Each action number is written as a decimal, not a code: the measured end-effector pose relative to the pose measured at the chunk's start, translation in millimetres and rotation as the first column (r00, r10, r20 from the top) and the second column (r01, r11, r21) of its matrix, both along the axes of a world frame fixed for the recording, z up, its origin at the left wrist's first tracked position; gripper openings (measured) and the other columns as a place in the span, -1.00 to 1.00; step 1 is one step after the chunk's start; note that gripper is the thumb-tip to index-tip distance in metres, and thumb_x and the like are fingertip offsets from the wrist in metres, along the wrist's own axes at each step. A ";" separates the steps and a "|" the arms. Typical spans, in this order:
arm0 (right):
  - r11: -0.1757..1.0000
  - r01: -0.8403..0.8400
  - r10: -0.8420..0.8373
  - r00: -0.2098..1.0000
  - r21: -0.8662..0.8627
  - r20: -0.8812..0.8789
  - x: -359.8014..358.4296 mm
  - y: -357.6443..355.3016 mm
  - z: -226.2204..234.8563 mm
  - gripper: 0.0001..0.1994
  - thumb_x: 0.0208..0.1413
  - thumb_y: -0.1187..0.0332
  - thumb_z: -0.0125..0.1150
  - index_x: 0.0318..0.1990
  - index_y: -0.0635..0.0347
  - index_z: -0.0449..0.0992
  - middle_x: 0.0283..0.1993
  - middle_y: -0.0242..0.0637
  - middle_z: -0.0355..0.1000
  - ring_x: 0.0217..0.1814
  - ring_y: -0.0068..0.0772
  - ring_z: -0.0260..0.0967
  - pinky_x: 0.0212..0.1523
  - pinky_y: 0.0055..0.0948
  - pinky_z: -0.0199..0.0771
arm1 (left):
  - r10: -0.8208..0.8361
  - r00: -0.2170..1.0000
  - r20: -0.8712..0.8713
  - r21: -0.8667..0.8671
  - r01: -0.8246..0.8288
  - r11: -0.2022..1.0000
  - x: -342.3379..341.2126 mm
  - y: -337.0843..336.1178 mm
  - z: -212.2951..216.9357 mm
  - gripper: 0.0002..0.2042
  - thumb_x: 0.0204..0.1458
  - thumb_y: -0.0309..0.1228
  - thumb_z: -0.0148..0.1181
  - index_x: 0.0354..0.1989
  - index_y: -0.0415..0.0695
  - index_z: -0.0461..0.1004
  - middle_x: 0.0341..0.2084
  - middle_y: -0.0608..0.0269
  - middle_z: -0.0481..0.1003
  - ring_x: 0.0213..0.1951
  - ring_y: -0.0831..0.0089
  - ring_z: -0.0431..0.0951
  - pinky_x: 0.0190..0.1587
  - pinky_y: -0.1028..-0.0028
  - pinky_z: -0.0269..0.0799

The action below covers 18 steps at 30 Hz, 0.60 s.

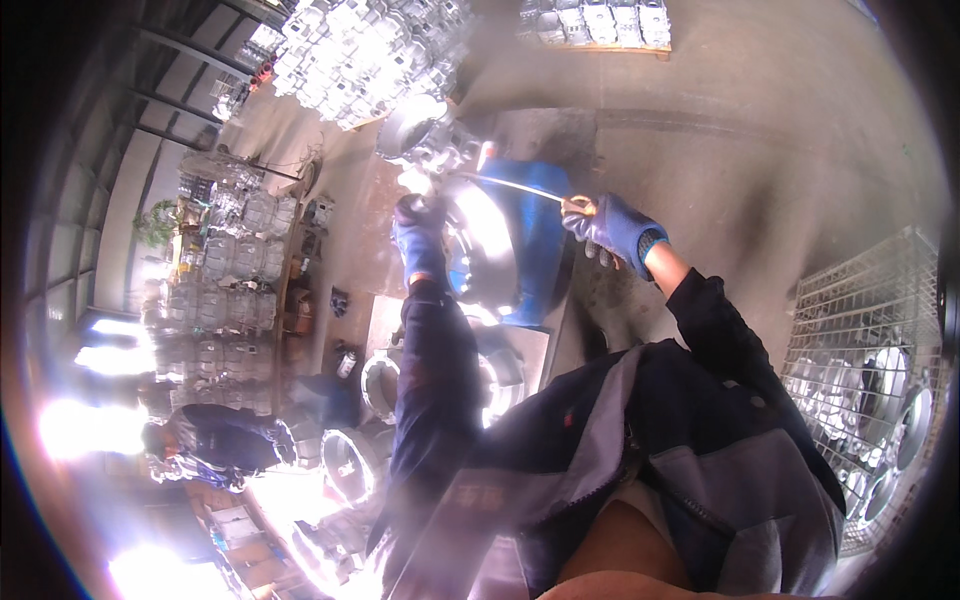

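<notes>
castings (360, 50), bright metal, lay heaped at the far left; a wire cage (870, 320) of more parts stood at the right. a blue drum-like stand (535, 240) carried a shiny round casting (480, 240) in the middle. the left hand (418, 235), gloved, rested against the casting's left rim; whether its fingers clenched could not be told. the right hand (610, 228) gripped the end of a thin pale rod (520, 187), which reached to the casting's far edge. risk: glare hid the rim, so the rod could slip off.
</notes>
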State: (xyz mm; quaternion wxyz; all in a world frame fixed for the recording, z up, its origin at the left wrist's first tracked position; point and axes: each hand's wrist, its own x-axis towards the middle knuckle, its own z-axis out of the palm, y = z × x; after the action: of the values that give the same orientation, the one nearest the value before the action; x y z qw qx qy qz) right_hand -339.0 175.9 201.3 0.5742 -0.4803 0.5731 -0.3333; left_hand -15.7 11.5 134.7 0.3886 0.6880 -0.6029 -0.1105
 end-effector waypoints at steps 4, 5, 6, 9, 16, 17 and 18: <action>0.993 -0.122 0.122 0.992 -0.010 -0.020 5.8 -12.4 -5.5 -0.67 0.15 0.09 0.16 -0.01 0.03 0.46 -0.58 -0.34 0.40 -0.80 -0.53 0.28 -0.83 -0.50 0.25 | -0.106 0.979 -0.177 -0.002 0.107 0.994 -2.4 1.8 -2.0 -0.47 -0.24 -0.14 0.38 -0.08 -0.15 0.47 -0.29 0.09 0.58 -0.23 0.30 0.59 -0.12 0.34 0.48; 0.989 -0.136 0.138 0.989 -0.050 0.047 9.6 -16.3 -9.2 -0.67 0.15 0.10 0.16 -0.01 0.02 0.46 -0.57 -0.35 0.39 -0.80 -0.53 0.27 -0.84 -0.49 0.24 | -0.082 0.983 -0.164 0.010 0.085 0.996 -2.5 2.8 -0.4 -0.55 -0.21 -0.28 0.37 -0.10 -0.13 0.44 -0.36 0.19 0.53 -0.33 0.42 0.51 -0.25 0.42 0.43; 0.996 -0.087 0.087 0.996 -0.004 0.013 14.4 -20.5 -14.0 -0.68 0.15 0.12 0.17 0.00 0.02 0.46 -0.56 -0.36 0.39 -0.80 -0.52 0.27 -0.84 -0.48 0.24 | -0.066 0.984 -0.167 0.023 0.071 0.997 -2.4 3.5 1.2 -0.60 -0.18 -0.41 0.36 -0.11 -0.11 0.40 -0.43 0.30 0.49 -0.43 0.53 0.44 -0.38 0.49 0.37; 1.000 -0.021 0.023 0.997 -0.020 0.077 12.0 -25.5 -30.7 -0.70 0.15 0.14 0.16 -0.01 0.01 0.47 -0.52 -0.38 0.38 -0.79 -0.52 0.27 -0.84 -0.47 0.25 | -0.059 0.986 -0.159 0.043 0.066 0.997 -1.7 1.8 3.9 -0.63 -0.14 -0.56 0.34 -0.13 -0.08 0.36 -0.51 0.40 0.45 -0.55 0.65 0.36 -0.53 0.56 0.31; 0.984 -0.068 0.072 0.997 0.166 -0.023 13.5 -31.5 -23.8 -0.66 0.17 0.32 0.11 0.11 0.08 0.42 -0.06 -0.38 0.51 -0.45 -0.56 0.45 -0.50 -0.46 0.50 | -0.110 0.967 -0.228 -0.004 0.112 0.994 -0.1 -4.0 -4.9 -0.63 -0.12 -0.59 0.32 -0.12 -0.08 0.35 -0.54 0.37 0.45 -0.61 0.65 0.35 -0.60 0.57 0.26; 0.996 -0.075 0.077 0.996 0.050 -0.046 15.6 -31.3 -18.8 -0.68 0.17 0.33 0.10 0.09 0.08 0.44 -0.08 -0.34 0.50 -0.42 -0.54 0.45 -0.49 -0.45 0.49 | -0.103 0.972 -0.209 -0.016 0.102 0.995 1.0 -4.3 -5.2 -0.62 -0.12 -0.59 0.32 -0.12 -0.08 0.35 -0.54 0.37 0.45 -0.62 0.65 0.35 -0.60 0.57 0.26; 0.999 -0.026 0.026 1.000 0.043 -0.009 16.2 -31.2 -14.3 -0.69 0.17 0.34 0.10 0.07 0.09 0.46 -0.10 -0.31 0.49 -0.39 -0.52 0.46 -0.47 -0.44 0.48 | -0.109 0.972 -0.209 -0.019 0.107 0.994 2.3 -4.6 -5.2 -0.62 -0.12 -0.60 0.31 -0.12 -0.08 0.35 -0.54 0.37 0.45 -0.62 0.65 0.35 -0.60 0.57 0.26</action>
State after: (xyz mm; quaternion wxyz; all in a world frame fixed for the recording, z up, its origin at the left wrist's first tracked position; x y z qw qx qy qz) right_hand -322.8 144.6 186.9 0.5859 -0.4769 0.5766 -0.3113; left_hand -13.5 6.9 129.6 0.4460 0.6373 -0.5953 -0.2011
